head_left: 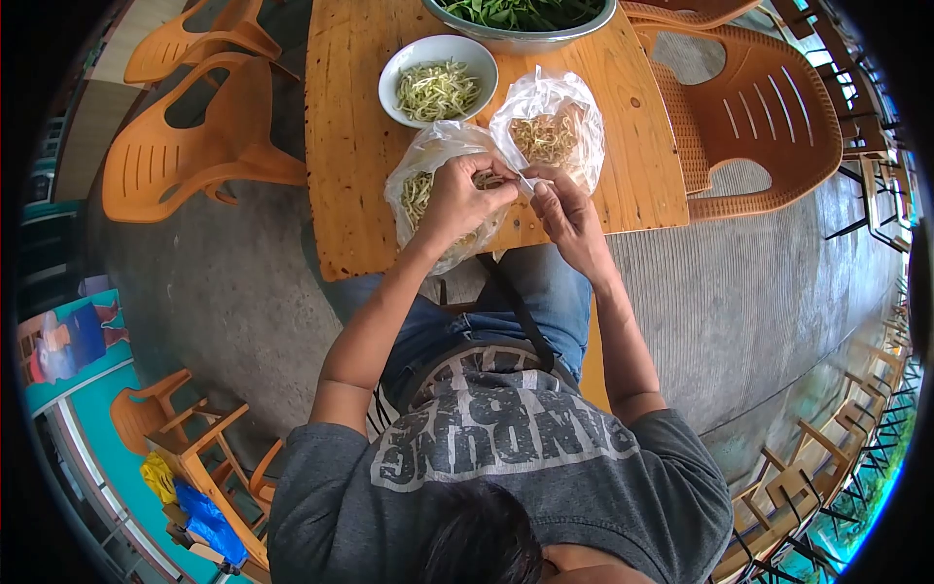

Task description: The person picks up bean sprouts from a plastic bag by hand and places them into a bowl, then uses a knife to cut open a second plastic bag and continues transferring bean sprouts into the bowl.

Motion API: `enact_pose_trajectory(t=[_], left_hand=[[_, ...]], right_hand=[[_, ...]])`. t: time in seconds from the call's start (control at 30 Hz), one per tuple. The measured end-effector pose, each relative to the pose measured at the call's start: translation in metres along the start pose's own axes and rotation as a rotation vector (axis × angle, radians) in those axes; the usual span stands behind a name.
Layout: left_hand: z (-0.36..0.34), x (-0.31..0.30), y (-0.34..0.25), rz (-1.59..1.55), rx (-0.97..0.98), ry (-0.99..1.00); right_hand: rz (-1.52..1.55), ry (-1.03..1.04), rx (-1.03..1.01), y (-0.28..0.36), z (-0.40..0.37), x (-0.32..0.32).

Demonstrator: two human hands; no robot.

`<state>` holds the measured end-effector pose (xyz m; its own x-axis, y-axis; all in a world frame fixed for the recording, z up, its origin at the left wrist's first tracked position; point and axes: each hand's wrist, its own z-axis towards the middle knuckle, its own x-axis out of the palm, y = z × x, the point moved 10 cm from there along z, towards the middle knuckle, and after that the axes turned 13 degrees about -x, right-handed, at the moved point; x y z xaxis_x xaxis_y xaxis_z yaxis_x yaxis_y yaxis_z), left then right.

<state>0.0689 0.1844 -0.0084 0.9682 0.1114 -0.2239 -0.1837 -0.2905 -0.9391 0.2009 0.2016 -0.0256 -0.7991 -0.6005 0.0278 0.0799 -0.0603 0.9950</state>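
My left hand [469,200] is closed in a pinch above an open clear plastic bag of bean sprouts [418,195] at the table's near edge. My right hand [572,219] is closed too, thumb against fingers, just to its right. Between the fingertips of both hands shows a thin whitish bean sprout [525,183], partly hidden by the fingers. Beyond my right hand stands a second clear plastic bag [589,127] with brownish, thin sprout bits [545,139] in it. A white bowl [391,73] with pale sprouts [440,90] sits behind the first bag.
A metal basin [525,39] of green leaves [525,10] stands at the far end of the wooden table [341,146]. Orange plastic chairs stand left [204,146] and right [769,117] of it. My legs [545,282] are under the near edge.
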Motion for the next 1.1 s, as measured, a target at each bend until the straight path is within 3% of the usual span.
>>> enact_pose_trajectory(t=[0.4, 0.43, 0.53, 0.63, 0.73, 0.77, 0.93, 1.1], left_hand=[[-0.015, 0.013, -0.004, -0.012, -0.036, 0.070], [-0.017, 0.013, -0.002, -0.060, -0.069, 0.108], [-0.032, -0.006, 0.004, -0.598, -0.213, 0.225], [-0.050, -0.041, 0.019, -0.887, -0.244, 0.168], [-0.066, -0.070, 0.042, -1.134, -0.272, 0.113], [-0.071, -0.077, 0.049, -1.206, -0.289, 0.096], [-0.093, -0.099, 0.065, -1.069, -0.267, -0.015], [-0.100, -0.098, 0.065, -0.925, -0.276, -0.069]], right_hand=[[-0.016, -0.073, 0.041, 0.013, 0.006, -0.002], [0.067, -0.147, 0.129, 0.011, 0.003, -0.008], [-0.167, -0.127, 0.032, 0.024, 0.010, -0.027], [-0.797, 0.035, -0.064, 0.021, 0.021, -0.044], [-0.924, -0.039, -0.054, 0.023, 0.028, -0.055], [-0.827, -0.059, -0.097, 0.015, 0.029, -0.058], [-0.757, 0.024, -0.180, 0.029, 0.032, -0.040], [-0.797, -0.039, -0.218, 0.028, 0.029, -0.045]])
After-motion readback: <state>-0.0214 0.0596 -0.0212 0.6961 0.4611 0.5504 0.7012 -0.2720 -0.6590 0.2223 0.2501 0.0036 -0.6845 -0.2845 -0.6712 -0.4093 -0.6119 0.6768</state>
